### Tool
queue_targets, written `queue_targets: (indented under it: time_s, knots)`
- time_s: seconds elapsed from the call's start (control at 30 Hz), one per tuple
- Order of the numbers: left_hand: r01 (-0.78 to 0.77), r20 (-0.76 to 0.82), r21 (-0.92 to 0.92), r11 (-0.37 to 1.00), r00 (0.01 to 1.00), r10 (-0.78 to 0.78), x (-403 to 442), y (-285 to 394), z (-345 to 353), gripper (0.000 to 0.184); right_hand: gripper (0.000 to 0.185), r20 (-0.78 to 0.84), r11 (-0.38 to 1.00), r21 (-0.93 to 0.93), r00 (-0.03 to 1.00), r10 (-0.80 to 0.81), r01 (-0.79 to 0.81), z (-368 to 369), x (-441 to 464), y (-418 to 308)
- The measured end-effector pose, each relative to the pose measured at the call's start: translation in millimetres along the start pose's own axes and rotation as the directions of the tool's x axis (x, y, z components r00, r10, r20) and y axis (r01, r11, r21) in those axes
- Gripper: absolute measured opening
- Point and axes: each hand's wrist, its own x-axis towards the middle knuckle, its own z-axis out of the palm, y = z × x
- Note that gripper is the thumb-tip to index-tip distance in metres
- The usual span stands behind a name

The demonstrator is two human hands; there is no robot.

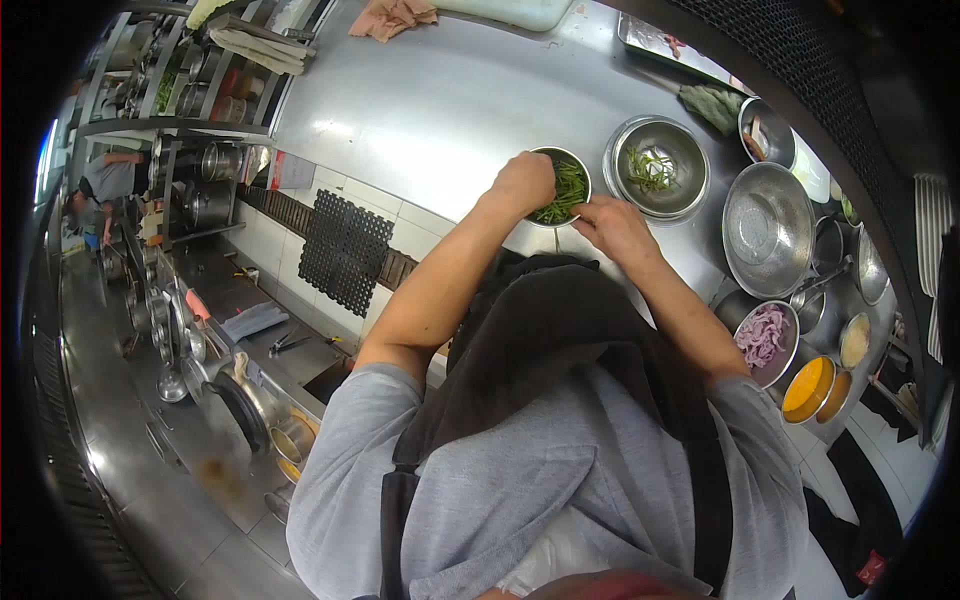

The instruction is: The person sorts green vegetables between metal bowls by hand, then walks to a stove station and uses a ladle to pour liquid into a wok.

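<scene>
A round metal bowl (586,171) full of thin cut green stems (568,187) stands at the near edge of the steel counter. My left hand (525,183) is closed at its left rim, its fingertips hidden, so I cannot tell what they hold. At the lower right of the bowl, my right hand (612,225) pinches a thin stem whose pale end shows between the fingers. Just right of the bowl sits a wider metal bowl (697,185) with a small pile of green pieces (650,168) in it.
Along the right stand a large metal bowl (768,230), a bowl of sliced purple onion (763,338) and an orange-filled container (808,389). A tray (668,45) and a brown cloth (392,18) lie at the back. Left are a black rubber mat (345,250) and pot shelves.
</scene>
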Motion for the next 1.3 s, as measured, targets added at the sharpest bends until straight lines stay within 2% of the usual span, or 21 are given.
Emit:
queue_targets:
  time_s: [0.03,0.1,0.2,0.27,0.33,0.4,0.5,0.57,0.6,0.67,0.7,0.77,0.8,0.87,0.97,1.1,1.3]
  knots:
    - [0.022,0.096,0.020,1.000,0.995,-0.024,4,3,6,0.022,0.019,0.008,1.000,-0.028,1.000,-0.002,0.002,0,-1,0]
    - [-0.017,0.125,0.085,0.996,0.992,0.007,11,10,8,0.025,0.019,-0.014,1.000,-0.024,1.000,-0.021,0.020,3,-2,2]
    - [0.051,0.213,0.092,0.994,0.975,-0.070,11,17,1,0.027,0.017,-0.037,0.999,-0.017,0.999,-0.031,0.030,4,-1,2]
    - [0.078,0.133,0.084,0.993,0.987,-0.089,11,18,5,0.025,0.017,-0.037,1.000,-0.016,0.999,-0.021,0.020,4,-2,1]
    - [0.075,0.121,0.074,0.994,0.989,-0.084,11,18,3,0.025,0.017,-0.064,0.998,-0.009,0.996,-0.067,0.067,4,-3,0]
    - [0.076,0.113,0.063,0.995,0.990,-0.082,8,16,1,0.025,0.017,-0.051,0.999,-0.002,0.998,-0.047,0.047,5,-2,2]
    - [0.010,0.083,0.089,0.996,0.996,-0.018,1,10,-5,0.025,0.017,-0.042,1.000,0.010,0.999,-0.022,0.022,5,-4,2]
    - [0.008,-0.077,0.040,0.999,0.997,-0.005,-7,6,-9,0.025,0.017,-0.049,1.000,0.016,0.999,-0.019,0.020,4,-4,2]
    - [0.007,-0.079,0.041,0.999,0.997,-0.004,-14,7,-14,0.025,0.017,-0.045,1.000,0.017,0.999,-0.015,0.015,4,-4,3]
    - [-0.036,-0.252,-0.031,0.999,0.967,0.027,-31,8,-23,0.023,0.016,-0.039,1.000,0.017,0.999,-0.012,0.013,4,-5,3]
    - [-0.035,-0.254,-0.032,0.999,0.967,0.026,-34,5,-21,0.023,0.016,-0.050,0.999,0.028,0.999,-0.015,0.016,4,-5,4]
    - [-0.139,-0.270,-0.232,0.963,0.960,0.074,-40,-5,-15,0.025,0.016,-0.057,0.999,0.039,0.998,-0.020,0.022,3,-6,4]
    - [-0.136,-0.270,-0.236,0.962,0.960,0.069,-42,-7,-16,0.025,0.016,-0.062,0.999,0.046,0.998,-0.014,0.017,1,-6,3]
    - [-0.078,-0.146,-0.345,0.935,0.989,0.029,-48,-11,-17,0.028,0.017,-0.061,0.998,0.053,0.998,-0.011,0.014,0,-7,2]
    - [-0.109,-0.231,-0.285,0.952,0.972,0.042,-47,-28,-5,0.028,0.019,-0.063,0.998,0.054,0.998,-0.013,0.016,-2,-7,3]
    - [-0.064,-0.202,-0.354,0.933,0.979,-0.009,-57,-34,-23,0.026,0.022,-0.058,0.999,0.041,0.998,0.006,-0.003,-4,-10,1]
    - [-0.042,-0.274,-0.335,0.941,0.960,-0.054,-63,-39,-34,0.019,0.023,-0.053,0.998,0.065,0.999,0.002,0.001,-7,-11,-1]
